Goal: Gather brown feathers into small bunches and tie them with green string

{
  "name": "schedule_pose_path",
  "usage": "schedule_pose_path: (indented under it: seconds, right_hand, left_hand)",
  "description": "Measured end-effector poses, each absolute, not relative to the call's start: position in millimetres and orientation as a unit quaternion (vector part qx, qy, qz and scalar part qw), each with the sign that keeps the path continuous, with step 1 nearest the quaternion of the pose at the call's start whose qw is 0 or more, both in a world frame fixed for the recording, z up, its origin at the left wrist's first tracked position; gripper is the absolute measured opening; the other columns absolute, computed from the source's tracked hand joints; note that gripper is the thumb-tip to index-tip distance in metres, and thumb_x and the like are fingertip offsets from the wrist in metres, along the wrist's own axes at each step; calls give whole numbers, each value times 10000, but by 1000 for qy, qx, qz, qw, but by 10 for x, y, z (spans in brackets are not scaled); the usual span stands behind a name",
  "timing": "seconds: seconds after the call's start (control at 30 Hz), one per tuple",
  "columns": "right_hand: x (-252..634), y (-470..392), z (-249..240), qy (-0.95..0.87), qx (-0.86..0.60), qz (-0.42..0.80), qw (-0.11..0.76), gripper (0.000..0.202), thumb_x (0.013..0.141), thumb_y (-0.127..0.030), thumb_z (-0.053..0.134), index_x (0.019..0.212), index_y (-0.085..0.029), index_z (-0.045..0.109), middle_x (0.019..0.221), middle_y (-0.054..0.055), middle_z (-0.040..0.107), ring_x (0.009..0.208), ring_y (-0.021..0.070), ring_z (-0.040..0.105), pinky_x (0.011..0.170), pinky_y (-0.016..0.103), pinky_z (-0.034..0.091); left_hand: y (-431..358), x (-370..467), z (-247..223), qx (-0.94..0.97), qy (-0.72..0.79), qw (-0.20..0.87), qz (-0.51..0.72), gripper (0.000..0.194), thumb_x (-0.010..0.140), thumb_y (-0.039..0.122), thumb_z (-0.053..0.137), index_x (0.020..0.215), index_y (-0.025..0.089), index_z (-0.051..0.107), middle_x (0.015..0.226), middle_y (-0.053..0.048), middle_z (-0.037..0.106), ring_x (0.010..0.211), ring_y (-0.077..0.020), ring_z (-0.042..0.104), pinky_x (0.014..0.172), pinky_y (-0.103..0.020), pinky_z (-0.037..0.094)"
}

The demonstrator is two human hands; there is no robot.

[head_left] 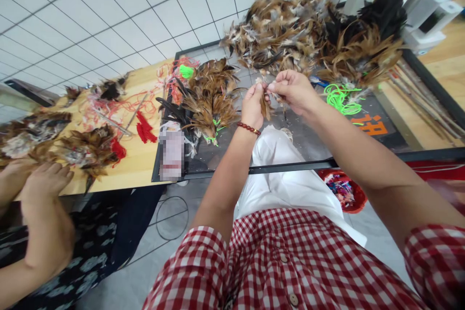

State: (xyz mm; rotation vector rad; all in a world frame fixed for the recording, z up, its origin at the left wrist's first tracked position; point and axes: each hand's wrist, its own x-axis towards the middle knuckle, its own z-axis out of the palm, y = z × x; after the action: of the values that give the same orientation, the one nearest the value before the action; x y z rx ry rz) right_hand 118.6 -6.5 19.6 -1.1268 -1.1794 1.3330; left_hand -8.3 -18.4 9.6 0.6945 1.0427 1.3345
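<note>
My left hand (253,105), with a beaded bracelet on its wrist, pinches a small bunch of brown feathers (266,108) that hangs between my hands. Close beside it, my right hand (292,89) has thumb and fingers pressed together at the pale quill ends; what exactly is between them is too small to make out. Just left of my hands lies a pile of brown feathers (214,94) with green string at its base. Behind them rises a large heap of mixed feathers (276,29). Loops of bright green cord (341,98) lie right of my right hand.
A black-framed panel (308,140) forms my work surface. Thin sticks (425,99) lie at its right. At left, a co-worker's hands (45,181) are near feathers and red thread (145,128). A red basin (345,191) stands below the table edge. A white device (430,17) sits back right.
</note>
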Motion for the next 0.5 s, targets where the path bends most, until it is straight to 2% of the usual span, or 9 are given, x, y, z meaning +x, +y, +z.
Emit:
schedule_pose_path:
  seconds: [0.13, 0.3, 0.5]
  right_hand:
    - [1160, -79, 197, -490, -462, 560, 483, 541, 626, -419, 960, 834, -258, 487, 681, -36, 630, 645, 152, 643, 531, 260, 448]
    - [1146, -86, 200, -463, -464, 574, 490, 469, 651, -295, 944, 810, -251, 506, 695, -33, 661, 669, 152, 665, 543, 258, 478]
    - [1177, -105, 261, -473, -438, 597, 478, 452, 614, -183, 945, 892, -230, 592, 738, -41, 704, 608, 103, 615, 494, 218, 401]
  left_hand:
    - [-195, -76, 105, 301, 451, 614, 573, 244, 956, 439, 722, 923, 198, 696, 662, 50, 576, 610, -57, 593, 652, -187, 502]
    - [-185, -55, 74, 311, 444, 618, 570, 200, 948, 389, 741, 922, 194, 707, 683, 49, 591, 644, -55, 618, 684, -187, 512]
    - [-102, -109, -1, 313, 439, 594, 597, 281, 958, 473, 709, 958, 192, 716, 866, -11, 692, 910, -130, 736, 827, -253, 567]
